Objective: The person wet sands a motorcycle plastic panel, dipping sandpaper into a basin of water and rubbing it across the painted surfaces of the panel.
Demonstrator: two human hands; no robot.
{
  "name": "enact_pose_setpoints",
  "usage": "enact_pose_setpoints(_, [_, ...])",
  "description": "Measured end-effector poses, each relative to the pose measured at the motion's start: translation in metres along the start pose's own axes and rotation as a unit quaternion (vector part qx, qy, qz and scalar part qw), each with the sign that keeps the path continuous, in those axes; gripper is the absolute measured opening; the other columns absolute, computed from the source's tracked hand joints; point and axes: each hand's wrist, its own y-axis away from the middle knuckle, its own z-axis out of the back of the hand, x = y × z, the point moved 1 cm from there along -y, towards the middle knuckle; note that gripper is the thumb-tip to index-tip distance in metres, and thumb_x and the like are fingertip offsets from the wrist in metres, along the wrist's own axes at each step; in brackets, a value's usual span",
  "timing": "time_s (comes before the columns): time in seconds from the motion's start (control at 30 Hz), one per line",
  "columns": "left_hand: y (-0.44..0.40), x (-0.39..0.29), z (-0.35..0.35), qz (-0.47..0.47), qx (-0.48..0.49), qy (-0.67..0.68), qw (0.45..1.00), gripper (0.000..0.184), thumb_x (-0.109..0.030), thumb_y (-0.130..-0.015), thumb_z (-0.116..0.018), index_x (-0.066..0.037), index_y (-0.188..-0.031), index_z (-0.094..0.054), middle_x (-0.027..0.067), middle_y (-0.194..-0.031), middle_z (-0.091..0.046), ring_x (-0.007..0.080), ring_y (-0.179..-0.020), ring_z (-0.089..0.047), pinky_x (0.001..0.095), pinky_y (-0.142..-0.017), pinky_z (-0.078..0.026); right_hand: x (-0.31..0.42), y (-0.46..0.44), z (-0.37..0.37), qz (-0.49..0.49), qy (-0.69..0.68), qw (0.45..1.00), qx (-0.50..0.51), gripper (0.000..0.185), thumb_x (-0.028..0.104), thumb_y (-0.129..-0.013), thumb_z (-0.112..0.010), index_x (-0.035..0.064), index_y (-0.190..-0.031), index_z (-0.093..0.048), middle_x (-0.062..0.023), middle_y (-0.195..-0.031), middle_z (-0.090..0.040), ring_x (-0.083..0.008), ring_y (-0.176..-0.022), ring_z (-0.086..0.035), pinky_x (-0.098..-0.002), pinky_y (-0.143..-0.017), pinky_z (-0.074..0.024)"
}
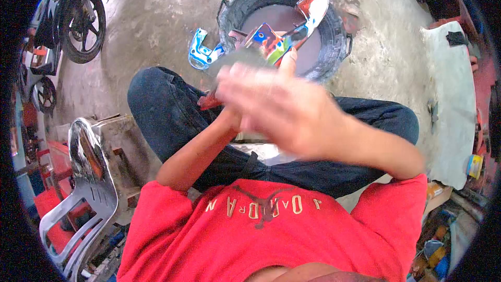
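Note:
A glossy multicoloured plastic motorcycle fairing panel (pixel 313 10) slants from over the basin toward my lap. My left hand (pixel 287 63) appears closed around it, with the thumb on top and most of the fingers hidden beneath my other hand. Above it, my right hand (pixel 282 107) is smeared by motion and reaches leftward across the panel. A blurred grey sheet (pixel 237 62) lies under its fingertips, against the panel. To the left is a blue-and-white curved piece (pixel 200 49); whether it joins the panel is hidden. A red end (pixel 209 101) sticks out near my left wrist.
A black basin (pixel 233 2) of cloudy water stands on the concrete floor (pixel 156 15) ahead. A grey plastic chair (pixel 96 193) is at my left, with motorcycle wheels (pixel 82 23) beyond. A pale board (pixel 449 104) and assorted clutter line the right side.

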Motion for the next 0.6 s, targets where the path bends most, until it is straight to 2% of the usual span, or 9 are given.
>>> enact_pose_setpoints(0.07, [0.002, 0.001, 0.0, 0.0, 0.001, -0.002, 1.0, 0.046, -0.031, -0.097, -0.053, -0.009, -0.138, -0.05, 0.0153, -0.139, -0.054, 0.0313, -0.13, -0.049, 0.0442, -0.115, -0.031, -0.045, -0.002, 0.007, -0.046, 0.057, 0.997, 0.001, 0.044, 0.009, -0.089, -0.059, -0.0021, -0.132, -0.055, -0.0217, -0.137, -0.057, -0.036, -0.125, -0.058, -0.0419, -0.104, -0.0482])
enact_pose_setpoints(0.1, [0.003, 0.001, 0.0, -0.001, -0.001, -0.003, 1.0, 0.046, -0.031, -0.097, -0.053, -0.009, -0.138, -0.05, 0.0153, -0.139, -0.054, 0.0313, -0.13, -0.049, 0.0441, -0.115, -0.031, -0.061, 0.001, 0.003, -0.136, 0.068, 0.988, 0.001, 0.046, 0.008, -0.088, -0.059, -0.0028, -0.132, -0.053, -0.0227, -0.138, -0.056, -0.0369, -0.128, -0.055, -0.0429, -0.105, -0.0475])
enact_pose_setpoints(0.17, [0.004, 0.002, -0.001, -0.001, 0.0, -0.004, 1.0, 0.046, -0.03, -0.097, -0.053, -0.009, -0.138, -0.05, 0.0153, -0.139, -0.054, 0.0312, -0.129, -0.049, 0.0441, -0.115, -0.031, -0.042, -0.001, 0.009, -0.092, 0.074, 0.992, 0.038, 0.051, 0.007, -0.085, -0.061, -0.0023, -0.134, -0.052, -0.0232, -0.139, -0.054, -0.0367, -0.129, -0.054, -0.0433, -0.104, -0.0474])
enact_pose_setpoints(0.27, [0.006, 0.001, 0.0, 0.0, 0.001, 0.0, 1.0, 0.046, -0.03, -0.097, -0.053, -0.009, -0.138, -0.05, 0.0153, -0.139, -0.054, 0.0311, -0.129, -0.049, 0.044, -0.114, -0.031, 0.006, -0.001, -0.003, -0.019, -0.032, 0.999, -0.018, 0.043, 0.004, -0.084, -0.061, -0.0003, -0.126, -0.057, -0.0218, -0.136, -0.058, -0.0392, -0.126, -0.056, -0.0458, -0.105, -0.0466])
enact_pose_setpoints(0.37, [0.002, 0.0, -0.002, -0.006, 0.001, 0.003, 1.0, 0.046, -0.03, -0.097, -0.053, -0.009, -0.138, -0.05, 0.0153, -0.139, -0.055, 0.031, -0.129, -0.049, 0.0439, -0.114, -0.031, -0.032, -0.002, 0.004, 0.002, -0.026, 1.0, -0.018, 0.038, 0.003, -0.086, -0.06, 0.0003, -0.125, -0.06, -0.0217, -0.13, -0.061, -0.0386, -0.123, -0.058, -0.0442, -0.104, -0.0478])
enact_pose_setpoints(0.43, [0.0, 0.001, -0.003, -0.009, -0.004, 0.003, 1.0, 0.046, -0.03, -0.097, -0.053, -0.009, -0.138, -0.05, 0.0153, -0.139, -0.055, 0.031, -0.129, -0.049, 0.0438, -0.114, -0.032, -0.055, -0.008, 0.007, -0.159, 0.041, 0.986, -0.005, 0.043, 0.002, -0.083, -0.059, -0.0029, -0.126, -0.057, -0.0232, -0.135, -0.058, -0.0374, -0.126, -0.056, -0.0426, -0.105, -0.0472])
enact_pose_setpoints(0.53, [0.0, 0.0, -0.003, -0.008, -0.008, 0.006, 1.0, 0.046, -0.029, -0.097, -0.053, -0.008, -0.138, -0.05, 0.0153, -0.139, -0.055, 0.0309, -0.129, -0.05, 0.0437, -0.114, -0.032, -0.018, -0.001, 0.0, -0.051, -0.005, 0.999, -0.011, 0.049, 0.004, -0.082, -0.063, -0.0027, -0.129, -0.055, -0.022, -0.137, -0.057, -0.0381, -0.126, -0.057, -0.0421, -0.104, -0.0477])
enact_pose_setpoints(0.57, [0.002, 0.0, -0.003, -0.008, -0.007, 0.007, 1.0, 0.046, -0.029, -0.097, -0.053, -0.008, -0.138, -0.05, 0.0153, -0.139, -0.055, 0.0308, -0.129, -0.05, 0.0437, -0.114, -0.032, 0.001, 0.0, -0.009, 0.009, 0.034, 0.998, -0.047, 0.04, 0.017, -0.083, -0.061, -0.0012, -0.119, -0.06, -0.0246, -0.129, -0.06, -0.0362, -0.117, -0.062, -0.0422, -0.097, -0.0521])
enact_pose_setpoints(0.6, [0.002, -0.001, -0.001, -0.009, -0.007, 0.011, 1.0, 0.046, -0.029, -0.097, -0.053, -0.008, -0.138, -0.05, 0.0153, -0.139, -0.055, 0.0308, -0.129, -0.05, 0.0437, -0.114, -0.032, 0.007, 0.001, -0.01, 0.025, 0.031, 0.998, -0.041, 0.041, 0.017, -0.083, -0.061, -0.002, -0.12, -0.06, -0.0242, -0.128, -0.06, -0.0366, -0.117, -0.062, -0.0428, -0.098, -0.0515])
